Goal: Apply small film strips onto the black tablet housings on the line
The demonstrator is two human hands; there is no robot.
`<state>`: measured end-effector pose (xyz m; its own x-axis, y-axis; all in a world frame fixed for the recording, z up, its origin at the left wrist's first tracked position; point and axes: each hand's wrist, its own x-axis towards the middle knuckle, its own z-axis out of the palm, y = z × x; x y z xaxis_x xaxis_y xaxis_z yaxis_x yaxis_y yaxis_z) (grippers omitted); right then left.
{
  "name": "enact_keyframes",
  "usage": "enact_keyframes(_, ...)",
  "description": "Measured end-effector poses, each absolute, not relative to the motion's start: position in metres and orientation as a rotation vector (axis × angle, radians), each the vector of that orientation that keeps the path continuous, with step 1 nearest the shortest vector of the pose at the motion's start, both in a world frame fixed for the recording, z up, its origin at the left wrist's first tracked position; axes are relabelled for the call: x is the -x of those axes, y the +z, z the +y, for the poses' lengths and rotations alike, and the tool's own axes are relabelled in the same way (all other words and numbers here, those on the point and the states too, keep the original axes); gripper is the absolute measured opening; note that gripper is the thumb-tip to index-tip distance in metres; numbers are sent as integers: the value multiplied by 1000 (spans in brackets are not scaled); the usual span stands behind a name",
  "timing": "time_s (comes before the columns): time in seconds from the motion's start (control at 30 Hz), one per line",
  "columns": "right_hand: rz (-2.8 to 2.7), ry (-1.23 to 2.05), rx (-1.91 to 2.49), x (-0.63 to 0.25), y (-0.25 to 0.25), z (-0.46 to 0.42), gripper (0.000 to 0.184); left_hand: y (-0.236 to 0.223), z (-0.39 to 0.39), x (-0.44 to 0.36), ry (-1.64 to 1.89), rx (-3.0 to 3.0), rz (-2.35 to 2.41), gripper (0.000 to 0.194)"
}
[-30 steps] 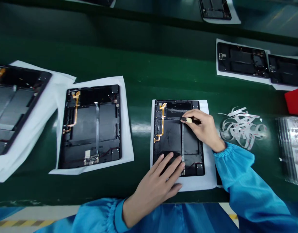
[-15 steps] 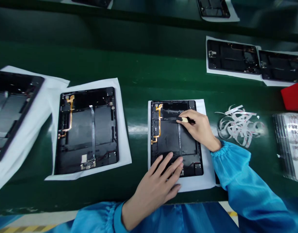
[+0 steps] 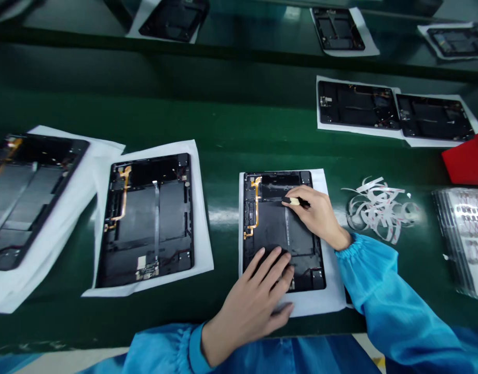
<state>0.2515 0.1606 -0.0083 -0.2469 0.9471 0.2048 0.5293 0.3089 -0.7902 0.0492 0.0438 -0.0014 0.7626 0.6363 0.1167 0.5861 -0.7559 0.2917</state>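
A: Entry one, the piece under work?

B: Black device casing [image 3: 270, 223], one, interior facing up, lying on a white sheet [image 3: 334, 291] at the near side of the green table [image 3: 223, 254], directly before the person; orange flex strip [image 3: 256, 208] along its left side, grey ribbon [image 3: 288, 231] down the middle

A: Hands?

B: Right hand [image 3: 318, 210], one: thumb and forefinger pinched together on a small black-and-cream tool [image 3: 293, 201], by the upper end of the grey ribbon; contact between tip and casing, cannot tell. Left hand [image 3: 258, 298], one: palm down over the casing's near left corner, fingers extended and slightly apart

A: Surrounding stock?

B: To the left, a second casing [image 3: 139, 223] on white sheeting, then a third casing [image 3: 40, 202], cut off by the frame. To the right, a loose heap of white strips [image 3: 379, 210], a stack of clear trays [image 3: 470, 234], a red container [image 3: 466, 161]; farther back, a pair of casings [image 3: 357, 106], end to end
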Motion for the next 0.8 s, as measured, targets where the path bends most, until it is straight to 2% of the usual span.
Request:
enact_keyframes(0.2,-1749,870,1340,-253,-6,161,3,-3,49,-50,264,-2794,921,70)
enact_keyframes(0.33,-1630,944,1377,-256,-5,160,13,-3,50,-50,204,-2822,907,80)
enact_keyframes(0.53,-1797,876,1359,-259,-6,161,7,-2,50,-49,200,-2826,891,76)
enact_keyframes(0.8,-1903,845,1293,-257,-4,161,21,-3,49,-49,215,-2824,897,74)
